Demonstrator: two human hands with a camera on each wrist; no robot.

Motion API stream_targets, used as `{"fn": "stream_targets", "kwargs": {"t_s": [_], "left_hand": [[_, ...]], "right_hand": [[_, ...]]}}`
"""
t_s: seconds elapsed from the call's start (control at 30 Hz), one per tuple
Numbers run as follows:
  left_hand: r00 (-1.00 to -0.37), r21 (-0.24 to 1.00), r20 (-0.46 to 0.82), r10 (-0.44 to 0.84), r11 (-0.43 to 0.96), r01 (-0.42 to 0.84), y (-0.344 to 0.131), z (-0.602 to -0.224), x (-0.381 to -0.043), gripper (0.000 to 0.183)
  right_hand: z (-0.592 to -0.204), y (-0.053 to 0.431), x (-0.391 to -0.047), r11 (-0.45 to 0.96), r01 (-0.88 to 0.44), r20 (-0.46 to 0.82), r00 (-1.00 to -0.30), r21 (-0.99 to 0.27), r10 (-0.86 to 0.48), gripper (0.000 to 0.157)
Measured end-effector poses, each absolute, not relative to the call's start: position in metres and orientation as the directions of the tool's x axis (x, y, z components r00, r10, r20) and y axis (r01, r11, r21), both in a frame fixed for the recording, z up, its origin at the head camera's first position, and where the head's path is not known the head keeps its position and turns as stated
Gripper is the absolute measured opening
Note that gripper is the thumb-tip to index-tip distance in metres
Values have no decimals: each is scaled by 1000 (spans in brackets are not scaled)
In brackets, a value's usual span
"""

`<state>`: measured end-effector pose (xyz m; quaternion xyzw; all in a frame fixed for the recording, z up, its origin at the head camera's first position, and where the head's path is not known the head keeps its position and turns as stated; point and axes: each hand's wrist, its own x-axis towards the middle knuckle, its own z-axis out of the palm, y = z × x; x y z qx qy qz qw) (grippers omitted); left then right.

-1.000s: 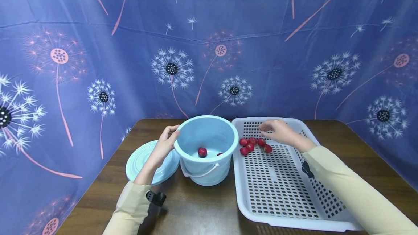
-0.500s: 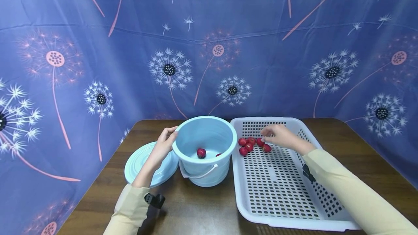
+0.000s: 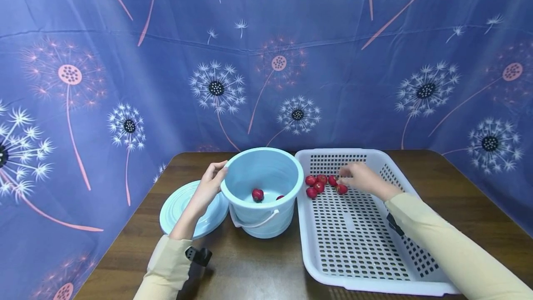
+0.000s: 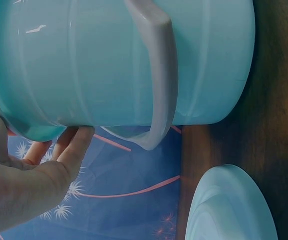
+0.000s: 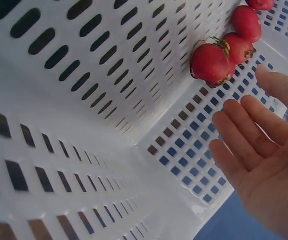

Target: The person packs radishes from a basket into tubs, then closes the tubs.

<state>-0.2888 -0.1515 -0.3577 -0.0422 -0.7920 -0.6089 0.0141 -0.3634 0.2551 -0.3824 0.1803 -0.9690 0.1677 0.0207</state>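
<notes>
My left hand (image 3: 208, 188) holds the rim of a light blue bucket (image 3: 261, 231) at its left side. In the left wrist view, its fingers (image 4: 74, 152) reach against the bucket's wall beneath the rim. Two red radishes show inside the bucket: one radish (image 3: 257, 194) plainly, the other mostly hidden by the front rim. Over the white perforated basket (image 3: 306, 249), my right hand (image 3: 361, 179) hovers with nothing in it. Its fingers are loosely bent in the right wrist view, just apart from several red radishes (image 5: 211, 62) clustered near the basket's left back corner.
A light blue lid (image 3: 213, 220) lies on the wooden table (image 3: 245, 272) left of the bucket, partly behind my left forearm. The bucket's white handle (image 3: 260, 220) hangs down its front. A blue dandelion-print cloth (image 3: 354, 105) hangs behind the table.
My right hand has moved slightly right and down over the basket, beside the radishes. My left hand stays at the bucket's rim, and the radishes have not shifted.
</notes>
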Motion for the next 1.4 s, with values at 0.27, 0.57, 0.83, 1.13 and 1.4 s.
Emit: {"fn": "stream_targets", "kwargs": {"t_s": [0.27,0.57,0.83,1.13,1.4], "left_hand": [[-994,961,94,51,256,104,-150,-359,-290,41],[-997,965,56,58,253,69,-145,-349,-282,42],[-997,964,52,49,260,63,-143,-344,-279,41],[-997,967,61,46,243,71,-148,-352,-286,42],[-997,963,53,54,261,65,-141,-331,-264,41]], "right_hand": [[-388,260,-360,898,-344,50,-937,-275,-344,30],[-399,265,-361,914,-305,-15,-947,-267,-321,22],[-404,262,-360,886,-368,24,-926,-282,-376,20],[-401,260,-360,871,-368,-13,-919,-325,-393,26],[-400,255,-359,847,-350,-31,-918,-401,-394,33]]}}
